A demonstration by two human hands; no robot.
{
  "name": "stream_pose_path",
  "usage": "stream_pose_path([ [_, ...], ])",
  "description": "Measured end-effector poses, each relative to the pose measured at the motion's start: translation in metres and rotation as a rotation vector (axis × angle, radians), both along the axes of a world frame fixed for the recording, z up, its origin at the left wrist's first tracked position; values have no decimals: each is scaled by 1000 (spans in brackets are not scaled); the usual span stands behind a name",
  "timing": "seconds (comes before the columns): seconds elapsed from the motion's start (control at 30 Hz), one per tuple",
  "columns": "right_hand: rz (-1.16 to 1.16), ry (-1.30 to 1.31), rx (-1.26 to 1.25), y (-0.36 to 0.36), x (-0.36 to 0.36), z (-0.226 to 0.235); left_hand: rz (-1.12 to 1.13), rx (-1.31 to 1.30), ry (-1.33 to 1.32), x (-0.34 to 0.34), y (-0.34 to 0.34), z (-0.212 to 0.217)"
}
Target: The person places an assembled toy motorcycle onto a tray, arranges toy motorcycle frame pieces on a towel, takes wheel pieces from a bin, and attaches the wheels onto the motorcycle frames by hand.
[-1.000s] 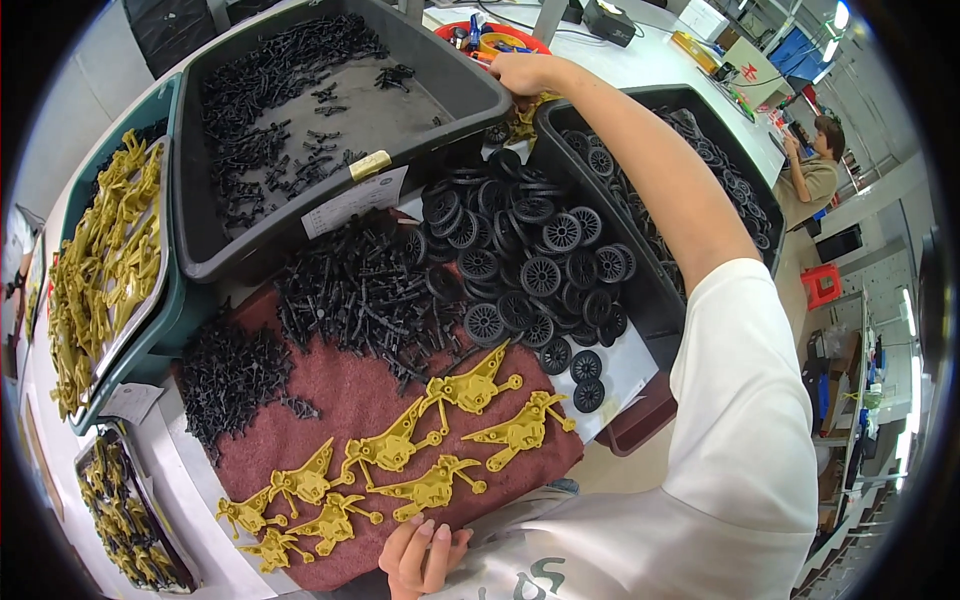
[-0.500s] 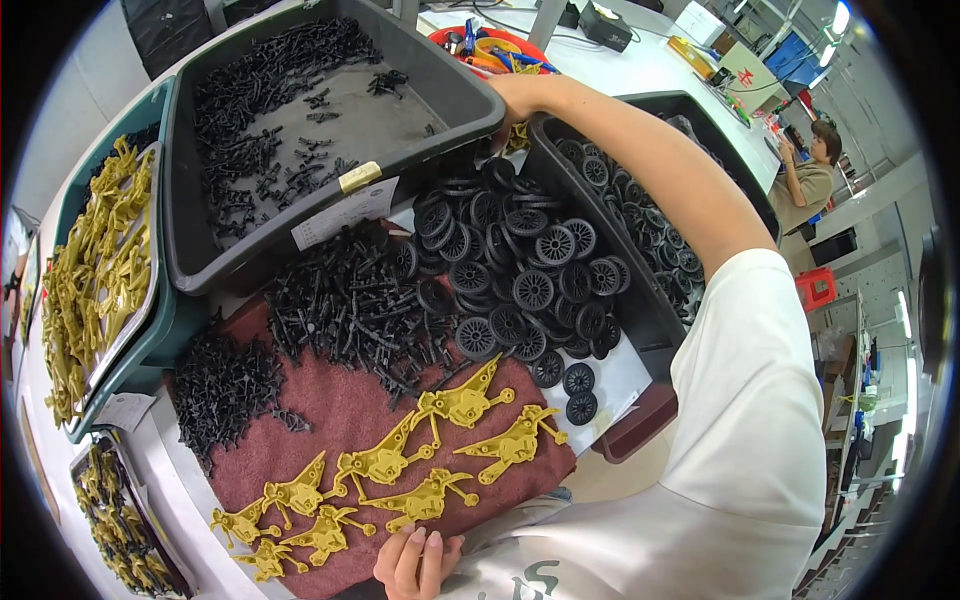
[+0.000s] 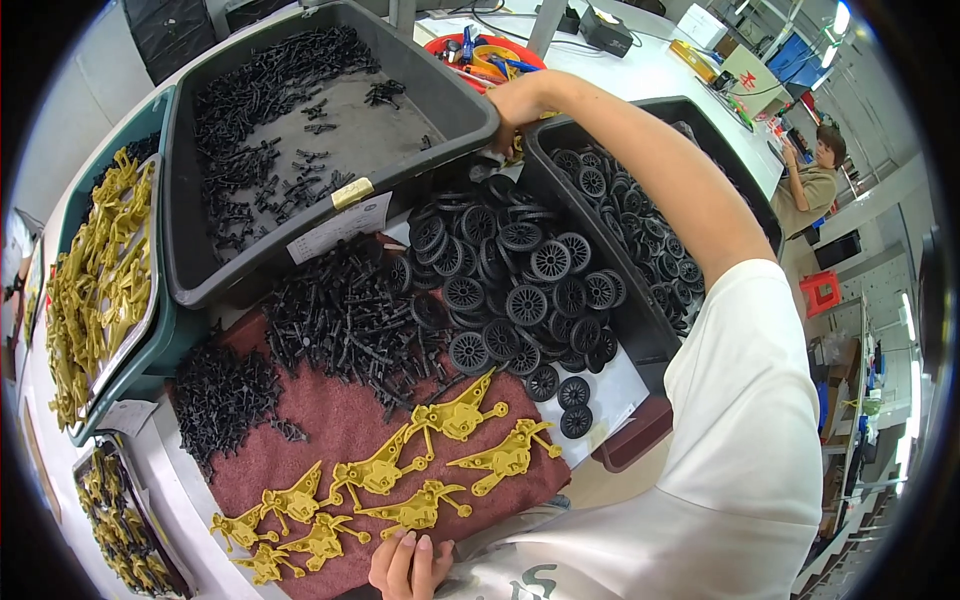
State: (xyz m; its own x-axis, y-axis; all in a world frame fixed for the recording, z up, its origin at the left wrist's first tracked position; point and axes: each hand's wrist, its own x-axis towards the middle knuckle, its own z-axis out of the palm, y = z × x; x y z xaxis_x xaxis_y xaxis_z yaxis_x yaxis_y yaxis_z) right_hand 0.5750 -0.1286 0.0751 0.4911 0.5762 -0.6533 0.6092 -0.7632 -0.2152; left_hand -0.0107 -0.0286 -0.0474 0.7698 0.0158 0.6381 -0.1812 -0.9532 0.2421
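Observation:
My left hand [image 3: 405,568] rests at the near edge of the maroon cloth [image 3: 250,440], fingers extended side by side with nothing seen in them. Just beyond its fingertips lie several yellow-gold plastic frame pieces [image 3: 412,507], spread in two rough rows. My right hand [image 3: 517,105] reaches far across, past the right corner of the large black bin [image 3: 345,208]. It dips down beside some yellow pieces [image 3: 517,145] and a greyish, clear-looking item [image 3: 487,165]. Its fingertips are largely hidden, so what they touch cannot be made out.
Black spoked wheels [image 3: 526,305] heap mid-table, beside piles of thin black parts [image 3: 340,320] and tiny black parts [image 3: 225,400]. Another black bin [image 3: 600,235] holds more wheels. Yellow pieces fill a tray [image 3: 100,280] at left. A red basin [image 3: 430,46] stands behind; a person [image 3: 812,185] sits far right.
My right hand has shifted slightly and turned downward behind the bin's corner, showing more of itself. The view has tilted a little; my left hand stays at the cloth's edge.

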Motion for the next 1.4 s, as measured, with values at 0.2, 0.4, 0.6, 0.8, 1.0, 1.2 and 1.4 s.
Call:
stream_pose_path([
  [0.2, -71, 145, -39, 8, -17, 7, 3, 24, 5, 0, 2, 0],
  [0.4, 123, 104, 125, 1, -11, 0, -5, 10, -16, 2, 1, -1],
  [0.6, 44, -226, 426, -29, -19, 41, -8, 1, -32, 3, 1, -2],
  [0.8, 51, 59, 595, -41, -129, 79, -3, -54, -101, 10, 0, 0],
  [1.0, 357, -425, 649, -58, -192, 63, -37, -61, -94, 14, -1, 4],
  [1.2, 145, 146, 574, -113, -305, 53, 37, -120, -73, 1, -1, 3],
  [1.4, -341, -177, 824, -147, -367, -18, -47, -340, -3, 4, 0, 17],
])
